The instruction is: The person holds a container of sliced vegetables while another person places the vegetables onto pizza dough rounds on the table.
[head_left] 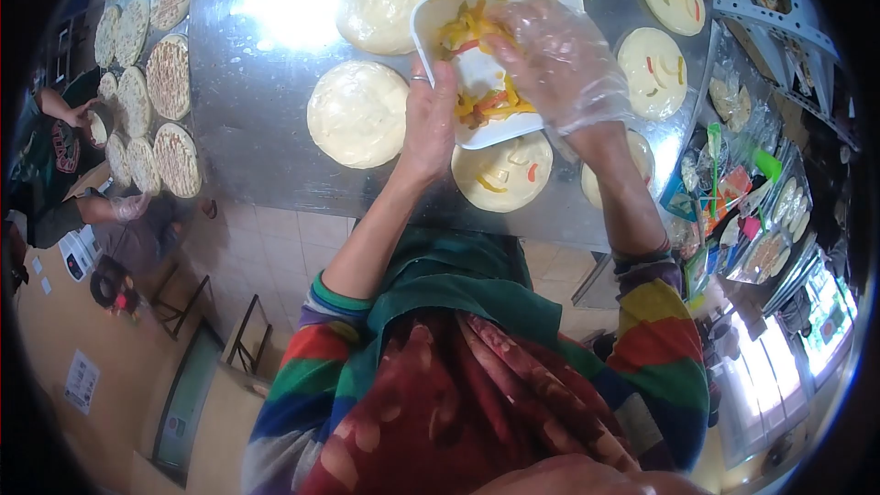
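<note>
My left hand (429,128), bare with a ring, grips the left side of a white rectangular tub (495,136), tilted above the metal table. Inside lie yellow, orange and red strips (477,27) that look like sliced peppers. My right hand (573,64), in a clear plastic glove, reaches into the tub with curled fingers; what they pinch is hidden. Just below the tub sits a pale, glossy dough round (502,185) with a few coloured strips on top. A plain cream-coated round (357,115) lies left of my left hand, and another (392,2) behind it.
More topped rounds (652,73) line the right of the metal table (257,128). Speckled and browned flat rounds (177,160) stand at the left. Another person's gloved hand (131,208) shows there. Bags and utensils (724,183) crowd the right side, below a metal bracket (779,14).
</note>
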{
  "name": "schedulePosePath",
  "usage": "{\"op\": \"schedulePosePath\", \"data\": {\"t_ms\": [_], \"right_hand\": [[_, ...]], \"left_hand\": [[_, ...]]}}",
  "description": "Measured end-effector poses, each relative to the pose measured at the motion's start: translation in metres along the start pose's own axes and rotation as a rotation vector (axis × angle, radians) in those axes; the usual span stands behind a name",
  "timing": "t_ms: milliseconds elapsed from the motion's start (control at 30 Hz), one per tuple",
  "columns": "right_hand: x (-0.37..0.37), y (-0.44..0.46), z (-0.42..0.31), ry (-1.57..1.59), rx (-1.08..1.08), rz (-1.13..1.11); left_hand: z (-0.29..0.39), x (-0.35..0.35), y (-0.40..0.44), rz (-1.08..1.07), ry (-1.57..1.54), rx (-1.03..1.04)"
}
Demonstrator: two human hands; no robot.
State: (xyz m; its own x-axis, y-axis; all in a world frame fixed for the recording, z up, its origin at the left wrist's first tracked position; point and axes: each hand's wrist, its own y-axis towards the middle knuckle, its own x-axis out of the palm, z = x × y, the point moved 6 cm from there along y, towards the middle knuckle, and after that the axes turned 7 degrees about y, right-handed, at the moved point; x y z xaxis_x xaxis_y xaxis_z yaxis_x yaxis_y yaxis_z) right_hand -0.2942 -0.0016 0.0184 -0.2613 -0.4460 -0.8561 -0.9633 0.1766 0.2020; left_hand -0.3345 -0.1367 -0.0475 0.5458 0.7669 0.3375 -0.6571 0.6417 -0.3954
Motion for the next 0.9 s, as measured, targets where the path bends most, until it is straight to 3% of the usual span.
{"op": "schedulePosePath", "data": {"t_ms": [167,367,500,567,667,767,900], "right_hand": [[0.012,0.006,-0.011,-0.016,0.127,-0.148],[0.003,-0.015,0.013,0.247,0.105,0.018],[-0.010,-0.015,0.014,0.130,0.006,-0.015],[-0.015,-0.009,0.016,0.338,0.119,0.002],[-0.017,0.002,0.023,0.466,0.381,-0.242],[-0.012,-0.005,0.045,0.943,0.622,-0.191],[-0.031,0.006,0.070,0.923,0.593,-0.139]], "left_hand": [[-0.006,-0.004,-0.004,-0.009,0.090,-0.015],[0.000,0.004,-0.005,-0.010,0.003,0.021],[-0.002,0.003,-0.004,-0.031,-0.026,0.000],[-0.001,0.003,-0.004,-0.027,-0.032,-0.003],[-0.003,0.003,-0.002,-0.008,-0.038,-0.006],[-0.005,0.001,-0.002,0.021,-0.019,-0.017],[-0.001,0.000,-0.001,0.088,-0.004,-0.037]]}}
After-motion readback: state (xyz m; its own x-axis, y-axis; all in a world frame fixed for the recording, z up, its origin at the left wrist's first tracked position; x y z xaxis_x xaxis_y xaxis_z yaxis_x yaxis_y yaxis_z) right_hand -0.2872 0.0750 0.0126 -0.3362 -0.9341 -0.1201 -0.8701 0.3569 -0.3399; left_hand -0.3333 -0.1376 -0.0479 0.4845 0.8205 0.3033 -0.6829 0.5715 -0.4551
